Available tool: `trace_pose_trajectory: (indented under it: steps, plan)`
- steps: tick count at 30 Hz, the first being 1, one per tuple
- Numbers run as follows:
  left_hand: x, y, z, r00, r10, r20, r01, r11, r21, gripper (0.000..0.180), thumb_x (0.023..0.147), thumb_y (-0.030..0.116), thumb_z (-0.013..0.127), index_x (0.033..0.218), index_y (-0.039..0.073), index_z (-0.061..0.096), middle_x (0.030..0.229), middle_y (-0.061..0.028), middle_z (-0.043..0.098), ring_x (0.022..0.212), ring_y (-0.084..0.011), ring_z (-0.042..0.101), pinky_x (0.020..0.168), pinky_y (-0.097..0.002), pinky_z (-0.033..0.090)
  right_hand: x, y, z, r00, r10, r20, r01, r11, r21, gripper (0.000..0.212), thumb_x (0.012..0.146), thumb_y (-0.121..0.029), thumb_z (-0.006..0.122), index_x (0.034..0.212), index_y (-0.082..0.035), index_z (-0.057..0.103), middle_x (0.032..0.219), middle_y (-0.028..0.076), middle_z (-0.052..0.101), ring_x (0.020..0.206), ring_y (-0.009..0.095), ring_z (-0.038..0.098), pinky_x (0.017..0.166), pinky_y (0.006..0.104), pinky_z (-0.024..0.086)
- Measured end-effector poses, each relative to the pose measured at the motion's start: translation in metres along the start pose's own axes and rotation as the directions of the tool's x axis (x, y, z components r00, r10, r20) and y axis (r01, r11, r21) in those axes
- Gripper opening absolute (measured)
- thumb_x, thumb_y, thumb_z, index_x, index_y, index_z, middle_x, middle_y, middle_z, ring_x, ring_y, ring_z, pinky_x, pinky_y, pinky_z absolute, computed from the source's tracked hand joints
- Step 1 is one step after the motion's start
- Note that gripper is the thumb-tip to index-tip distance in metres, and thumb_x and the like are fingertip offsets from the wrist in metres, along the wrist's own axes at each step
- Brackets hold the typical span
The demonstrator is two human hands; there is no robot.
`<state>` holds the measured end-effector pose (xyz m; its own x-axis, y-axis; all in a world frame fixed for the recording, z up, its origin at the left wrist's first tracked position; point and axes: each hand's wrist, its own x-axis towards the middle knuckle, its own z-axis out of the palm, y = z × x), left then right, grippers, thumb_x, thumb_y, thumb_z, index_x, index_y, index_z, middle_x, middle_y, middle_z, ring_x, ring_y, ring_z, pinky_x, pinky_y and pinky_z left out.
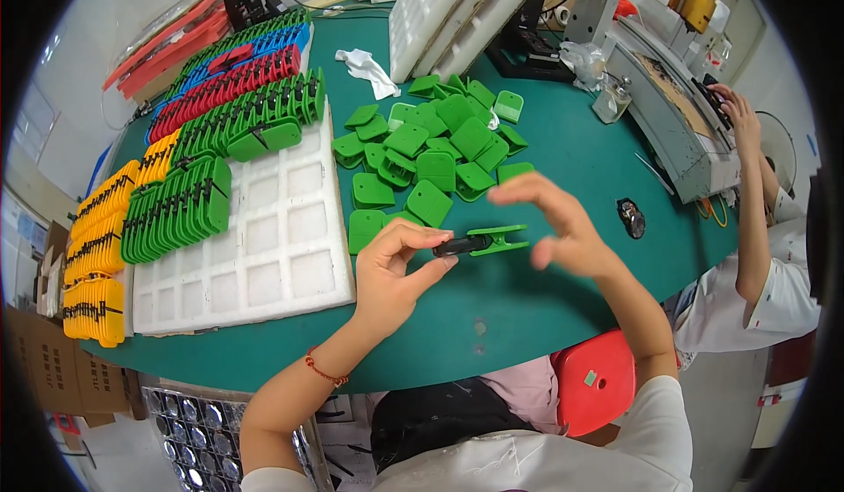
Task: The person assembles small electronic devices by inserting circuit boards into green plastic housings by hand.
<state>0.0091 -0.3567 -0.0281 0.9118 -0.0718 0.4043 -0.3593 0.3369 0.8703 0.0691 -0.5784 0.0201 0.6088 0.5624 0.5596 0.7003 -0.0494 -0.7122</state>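
Note:
My left hand [396, 268] pinches the black end of a green plastic clip [501, 239] between thumb and fingertips. The clip lies sideways, its two green jaws spread apart and pointing right. Just right of the jaws, my right hand [567, 233] hovers with thumb and fingers apart, slightly blurred and holding nothing. Beyond both hands lies a loose pile of green clip pieces [435, 171], without visible black parts. On the left, rows of green clips [180, 206] with black parts stand on a white gridded tray [264, 285].
Yellow clips [95, 241], red clips [229, 86] and blue clips fill the left side. White foam trays [440, 17] lean at the back. A white cloth [367, 72] and a round black-and-silver part [630, 218] lie on the green table. A co-worker's hand [738, 118] touches a machine at right.

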Motion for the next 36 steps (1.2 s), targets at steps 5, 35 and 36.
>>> trace_pose_trajectory:
  steps: [5,35,36]
  plan:
    - [0.002,0.006,0.0,0.95,-0.308,-0.054,0.283,0.92,-0.27,0.029,0.079,-0.004,0.064,0.107,0.0,0.055,0.098,-0.0053,0.06,0.092,-0.012,0.056,0.084,-0.0251,0.046,0.003,0.035,-0.026,0.859,0.433,-0.272,-0.508,0.664,-0.549,0.042,0.086,-0.04,0.057,0.095,0.001,0.053,0.092,0.015,0.055,0.089,0.03,0.054,0.077,0.0387,0.044]
    - [-0.001,0.013,0.023,0.75,-0.653,0.103,0.636,0.755,0.159,0.063,0.067,-0.003,0.076,0.118,-0.005,0.041,0.114,-0.0159,0.056,0.098,-0.0191,0.062,0.08,-0.029,0.054,-0.009,0.013,0.014,0.758,0.64,0.124,-0.63,0.67,0.392,0.018,0.075,0.0,0.069,0.092,0.002,0.065,0.073,0.001,0.062,0.067,0.005,0.056,0.061,0.0196,0.044]
    - [0.0,0.011,0.023,0.748,-0.656,0.101,0.638,0.753,0.164,0.063,0.067,-0.003,0.076,0.118,-0.005,0.041,0.114,-0.0159,0.056,0.098,-0.0191,0.062,0.08,-0.029,0.054,-0.01,0.013,0.016,0.759,0.639,0.125,-0.628,0.669,0.398,0.018,0.075,0.0,0.069,0.092,0.002,0.065,0.073,0.001,0.062,0.067,0.005,0.056,0.061,0.0196,0.044]
